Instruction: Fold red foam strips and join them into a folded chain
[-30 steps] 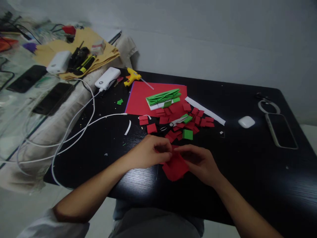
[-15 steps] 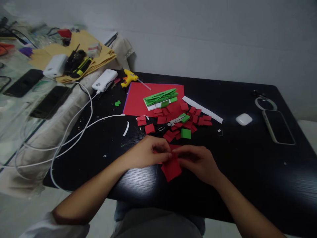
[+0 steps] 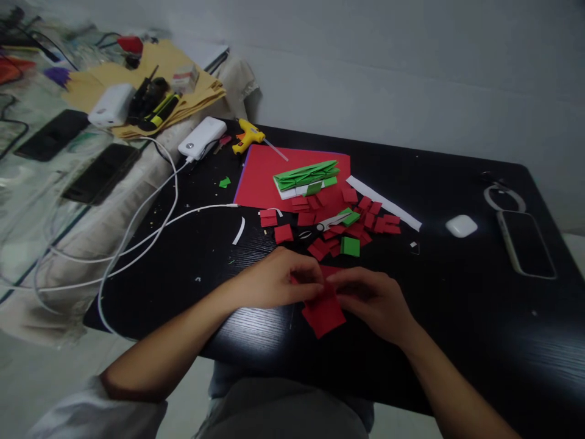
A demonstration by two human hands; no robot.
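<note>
Between my hands, near the front of the black table (image 3: 173, 305), is a piece of red paper (image 3: 325, 314) with folded edges. My left hand (image 3: 286, 279) pinches its upper left part between thumb and fingers. From the other side, my right hand (image 3: 372, 299) grips the paper's upper right edge, fingers curled. Just beyond lie many small folded red paper pieces (image 3: 319, 249), a folded green paper square (image 3: 350, 246) and scissors (image 3: 331, 222) partly covered by paper. A pleated green paper strip (image 3: 306, 175) rests on a large red sheet (image 3: 260, 177).
A yellow glue gun (image 3: 249, 135) and a white power bank (image 3: 202, 138) with cables stand at the back left. A white paper strip (image 3: 384, 202) lies behind the pieces. An earbud case (image 3: 461, 226) and a phone (image 3: 525, 242) are on the right.
The view has shifted slightly, so the table's things appear a little further right. Both hands keep hold of the red paper, whose lower part looks flatter and more spread.
</note>
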